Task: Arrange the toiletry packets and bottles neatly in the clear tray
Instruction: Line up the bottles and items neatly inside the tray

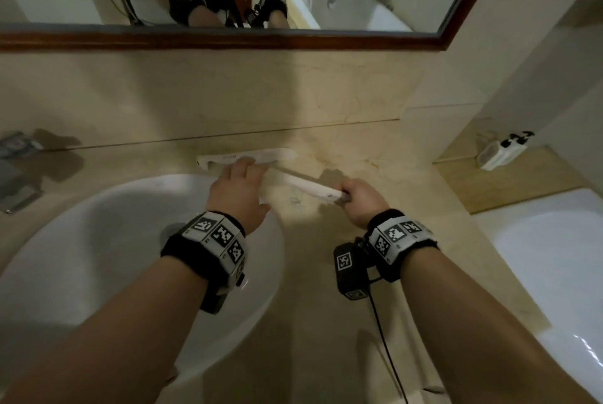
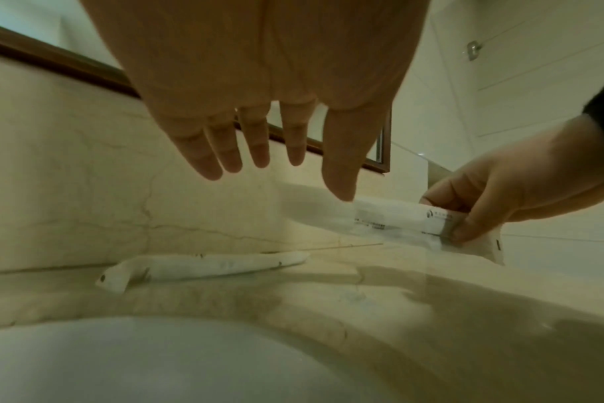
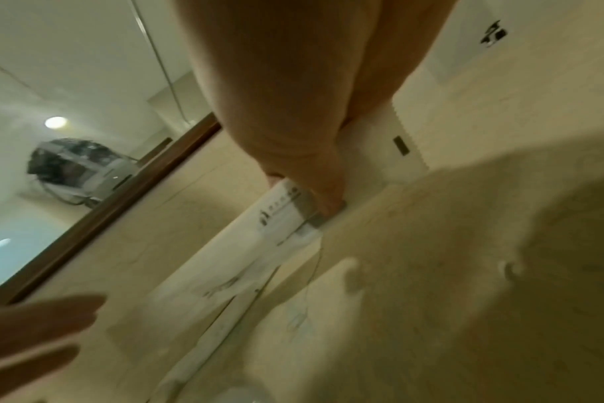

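My right hand [image 1: 346,194] pinches one end of a long white toiletry packet [image 1: 305,186], lifted a little above the marble counter [image 1: 375,155]. In the right wrist view the thumb and a finger clamp its printed end [image 3: 283,215], and a second white packet with a serrated edge [image 3: 404,148] shows behind them. My left hand [image 1: 243,165] hovers with straight, spread fingers [image 2: 256,147], holding nothing; its thumb tip is close to the held packet's free end [image 2: 373,215]. Another long white packet [image 1: 248,155] [image 2: 204,267] lies on the counter against the wall. No clear tray is identifiable.
A white round basin [image 1: 98,240] sits under my left forearm, and a second white basin [image 1: 554,257] is at the right. A small white device [image 1: 499,153] rests on a wooden ledge. Blurred grey objects [image 1: 16,146] lie far left. A framed mirror [image 1: 228,40] hangs above.
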`<act>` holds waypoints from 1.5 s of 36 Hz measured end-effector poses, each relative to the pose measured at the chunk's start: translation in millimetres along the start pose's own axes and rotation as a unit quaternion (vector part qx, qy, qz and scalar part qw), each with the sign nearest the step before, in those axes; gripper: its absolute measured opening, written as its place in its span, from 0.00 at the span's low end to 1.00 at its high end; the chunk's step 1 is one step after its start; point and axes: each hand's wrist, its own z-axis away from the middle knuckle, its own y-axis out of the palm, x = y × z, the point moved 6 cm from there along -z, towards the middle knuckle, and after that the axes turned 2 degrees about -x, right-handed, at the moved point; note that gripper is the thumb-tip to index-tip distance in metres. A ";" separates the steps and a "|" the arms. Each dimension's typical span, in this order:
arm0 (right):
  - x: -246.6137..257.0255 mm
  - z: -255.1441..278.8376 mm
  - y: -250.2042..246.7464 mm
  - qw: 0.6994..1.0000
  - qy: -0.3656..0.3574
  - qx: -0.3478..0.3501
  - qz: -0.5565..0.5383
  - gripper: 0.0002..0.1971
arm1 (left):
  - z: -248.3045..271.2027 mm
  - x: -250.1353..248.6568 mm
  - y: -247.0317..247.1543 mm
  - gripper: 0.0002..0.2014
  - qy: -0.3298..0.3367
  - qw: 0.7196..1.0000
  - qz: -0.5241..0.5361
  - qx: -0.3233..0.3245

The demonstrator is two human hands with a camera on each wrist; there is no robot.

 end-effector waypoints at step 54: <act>392.7 125.3 112.4 0.963 -0.247 0.101 0.035 0.12 | 167.9 331.3 -157.0 0.19 -0.071 0.986 -0.134 0.077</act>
